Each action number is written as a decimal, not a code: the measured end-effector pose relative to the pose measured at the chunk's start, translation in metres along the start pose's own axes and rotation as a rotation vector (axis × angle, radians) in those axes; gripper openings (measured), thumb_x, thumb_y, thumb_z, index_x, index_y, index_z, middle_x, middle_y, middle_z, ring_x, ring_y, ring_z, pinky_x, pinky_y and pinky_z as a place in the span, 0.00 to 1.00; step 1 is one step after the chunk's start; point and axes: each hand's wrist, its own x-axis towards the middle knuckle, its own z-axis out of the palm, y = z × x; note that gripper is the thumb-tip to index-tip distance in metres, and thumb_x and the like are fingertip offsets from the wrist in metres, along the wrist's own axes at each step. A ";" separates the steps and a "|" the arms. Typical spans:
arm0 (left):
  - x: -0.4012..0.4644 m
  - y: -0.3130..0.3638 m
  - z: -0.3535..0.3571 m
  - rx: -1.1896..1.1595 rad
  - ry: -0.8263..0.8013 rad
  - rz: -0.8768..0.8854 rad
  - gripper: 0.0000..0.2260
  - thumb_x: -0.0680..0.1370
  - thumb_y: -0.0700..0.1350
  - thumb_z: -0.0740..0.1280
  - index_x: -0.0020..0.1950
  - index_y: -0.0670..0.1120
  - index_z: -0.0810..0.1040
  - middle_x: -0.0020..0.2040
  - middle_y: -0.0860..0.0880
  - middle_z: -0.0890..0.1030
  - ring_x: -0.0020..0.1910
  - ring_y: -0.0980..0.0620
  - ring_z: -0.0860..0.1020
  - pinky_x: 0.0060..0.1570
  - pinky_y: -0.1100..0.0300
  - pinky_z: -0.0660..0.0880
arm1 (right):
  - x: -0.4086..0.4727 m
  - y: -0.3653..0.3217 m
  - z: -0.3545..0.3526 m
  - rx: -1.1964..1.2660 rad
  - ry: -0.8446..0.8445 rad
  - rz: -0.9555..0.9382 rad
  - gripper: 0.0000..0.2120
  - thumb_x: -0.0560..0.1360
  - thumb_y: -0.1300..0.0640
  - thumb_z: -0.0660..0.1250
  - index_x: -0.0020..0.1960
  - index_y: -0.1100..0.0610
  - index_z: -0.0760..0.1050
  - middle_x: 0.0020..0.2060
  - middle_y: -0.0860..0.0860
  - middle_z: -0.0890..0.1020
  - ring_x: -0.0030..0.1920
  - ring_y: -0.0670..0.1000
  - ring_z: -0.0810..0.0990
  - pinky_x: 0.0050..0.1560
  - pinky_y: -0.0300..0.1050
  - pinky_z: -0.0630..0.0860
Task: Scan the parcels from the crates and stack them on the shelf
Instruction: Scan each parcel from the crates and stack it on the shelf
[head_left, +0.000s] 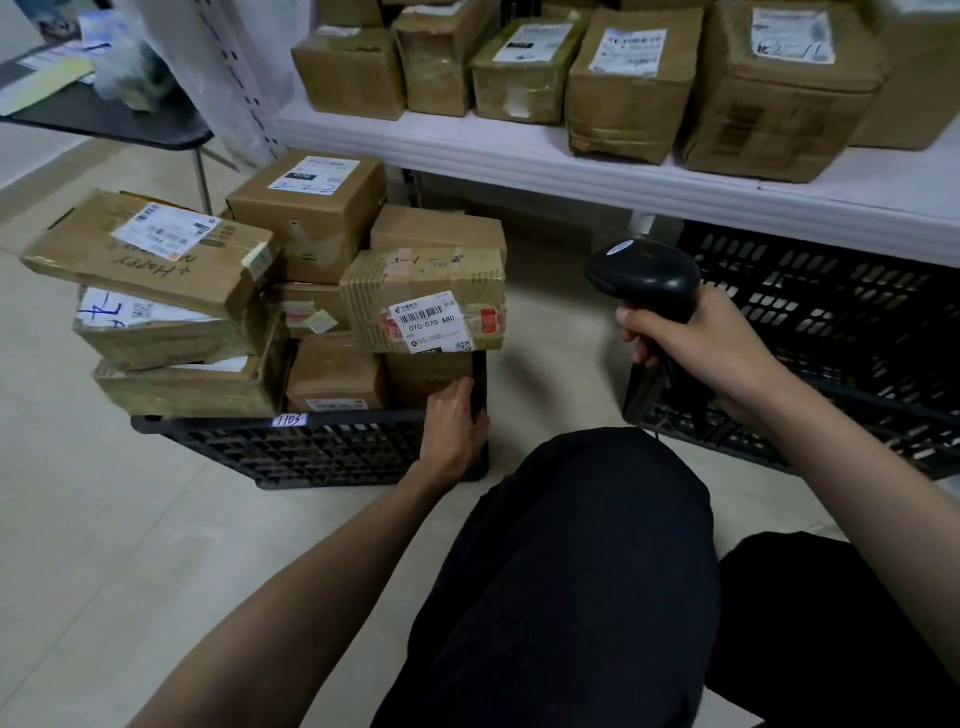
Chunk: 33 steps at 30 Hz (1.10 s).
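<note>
We see left hand (454, 423) gripping the near right corner of the parcel-filled crate (311, 447) on the floor, fingers curled over its rim. Right hand (696, 348) raised, fingers wrapped round scanner (644, 275) handle.

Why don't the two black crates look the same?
The left crate is piled high with cardboard parcels; the right crate shows none. The left crate stands out on the open floor, with the left hand gripping its corner; the right crate is tucked under the shelf, untouched. Both are black plastic lattice.
</note>
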 end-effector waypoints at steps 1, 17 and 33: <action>0.000 0.005 0.003 -0.003 0.001 0.002 0.07 0.74 0.35 0.69 0.51 0.37 0.76 0.46 0.38 0.81 0.44 0.36 0.79 0.47 0.46 0.73 | -0.001 0.001 -0.002 -0.002 0.000 0.000 0.02 0.77 0.58 0.72 0.49 0.56 0.81 0.37 0.51 0.84 0.35 0.50 0.82 0.38 0.45 0.77; 0.014 0.028 0.004 0.199 -0.086 0.060 0.10 0.79 0.46 0.69 0.54 0.40 0.79 0.48 0.39 0.83 0.48 0.38 0.81 0.49 0.49 0.72 | -0.007 -0.020 -0.018 0.029 0.031 -0.058 0.05 0.78 0.59 0.71 0.53 0.59 0.81 0.39 0.54 0.84 0.34 0.50 0.81 0.37 0.42 0.77; -0.009 0.011 -0.131 0.185 0.097 0.145 0.12 0.76 0.49 0.76 0.53 0.44 0.80 0.50 0.46 0.83 0.49 0.44 0.80 0.48 0.52 0.74 | 0.007 -0.034 0.012 0.022 0.022 -0.061 0.06 0.77 0.58 0.72 0.52 0.59 0.81 0.39 0.54 0.84 0.35 0.50 0.82 0.37 0.43 0.77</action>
